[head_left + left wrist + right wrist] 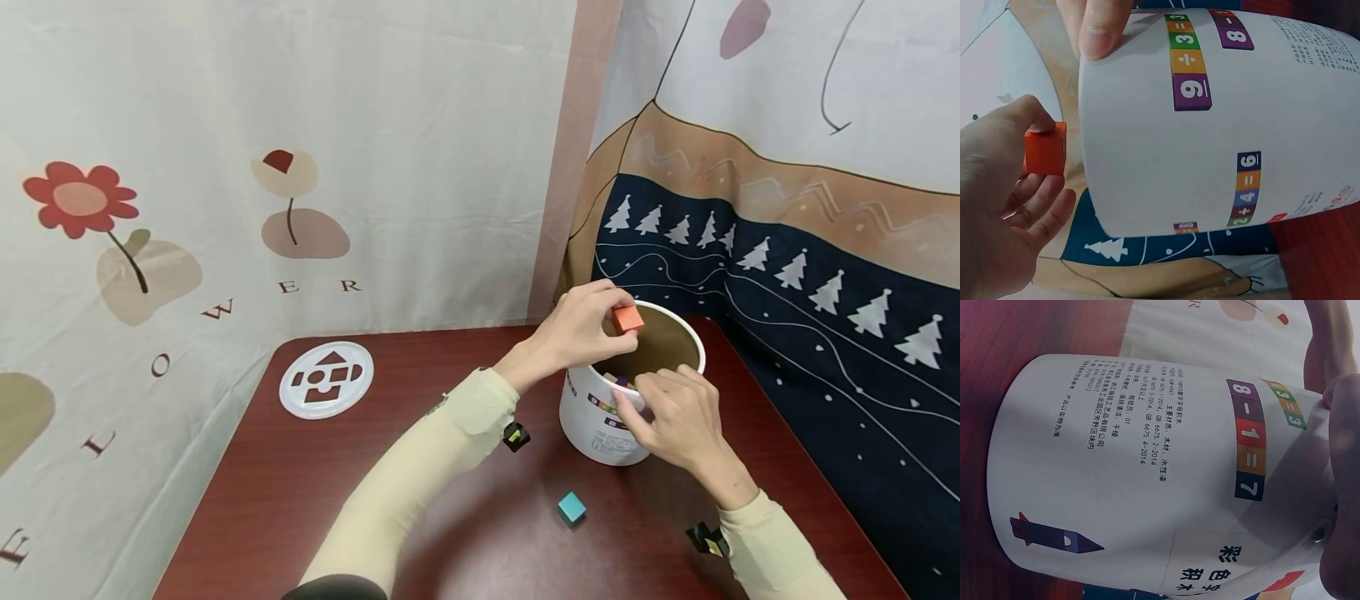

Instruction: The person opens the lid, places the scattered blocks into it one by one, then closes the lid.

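Note:
Between thumb and fingers, my left hand (581, 327) pinches an orange block (627, 319) over the near left rim of a white bucket (600, 425). The left wrist view shows this orange block (1045, 149) beside the bucket's rim. My right hand (678, 412) grips the bucket's near right rim, thumb outside and fingers over the edge. Printed number sums and small text cover the bucket wall (1147, 456). A few small blocks, one of them purple (622, 381), show low inside it; the rest of its inside is partly hidden by my hands.
A teal block (572, 509) lies on the dark red table (420, 400) in front of the bucket. At the table's back left lies a round white lid (327, 380) with shaped cutouts. Printed cloth (420, 167) hangs behind and to the right.

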`<state>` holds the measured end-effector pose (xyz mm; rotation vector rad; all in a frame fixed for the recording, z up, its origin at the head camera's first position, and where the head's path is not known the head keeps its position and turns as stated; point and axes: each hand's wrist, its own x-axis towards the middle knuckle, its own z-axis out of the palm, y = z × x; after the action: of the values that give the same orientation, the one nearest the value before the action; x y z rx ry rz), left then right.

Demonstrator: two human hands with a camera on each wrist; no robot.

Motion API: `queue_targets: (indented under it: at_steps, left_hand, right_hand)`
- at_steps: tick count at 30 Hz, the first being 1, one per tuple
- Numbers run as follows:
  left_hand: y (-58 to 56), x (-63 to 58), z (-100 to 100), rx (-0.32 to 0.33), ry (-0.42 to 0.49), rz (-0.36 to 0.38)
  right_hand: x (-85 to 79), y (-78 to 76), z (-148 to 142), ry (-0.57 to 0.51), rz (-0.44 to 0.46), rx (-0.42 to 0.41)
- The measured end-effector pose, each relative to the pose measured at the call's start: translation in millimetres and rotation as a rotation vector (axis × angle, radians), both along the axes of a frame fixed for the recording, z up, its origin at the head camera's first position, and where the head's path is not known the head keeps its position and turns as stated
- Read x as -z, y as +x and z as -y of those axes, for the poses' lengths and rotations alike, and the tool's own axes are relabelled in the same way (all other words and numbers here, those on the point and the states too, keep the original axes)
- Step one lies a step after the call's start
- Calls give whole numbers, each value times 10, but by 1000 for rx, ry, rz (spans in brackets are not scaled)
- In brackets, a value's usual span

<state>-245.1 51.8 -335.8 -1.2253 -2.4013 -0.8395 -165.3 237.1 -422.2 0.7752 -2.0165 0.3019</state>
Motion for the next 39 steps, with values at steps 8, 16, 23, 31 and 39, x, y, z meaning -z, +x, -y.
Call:
queue_targets:
  at_steps: [8, 16, 23, 31, 39]
  left_hand:
    - [-40, 32, -189, 13, -99, 5]
    - [-20, 54, -254, 8, -124, 37]
    - [-8, 68, -249, -32, -171, 42]
    - [-14, 116, -207, -71, -213, 20]
    - [5, 137, -160, -109, -252, 6]
  right_hand:
    - [10, 2, -13, 4, 19, 10]
    - [21, 2, -13, 5, 14, 9]
    - [14, -12, -6, -1, -18, -4]
    - [12, -11, -8, 1, -14, 2]
    - [15, -10, -7, 0, -19, -2]
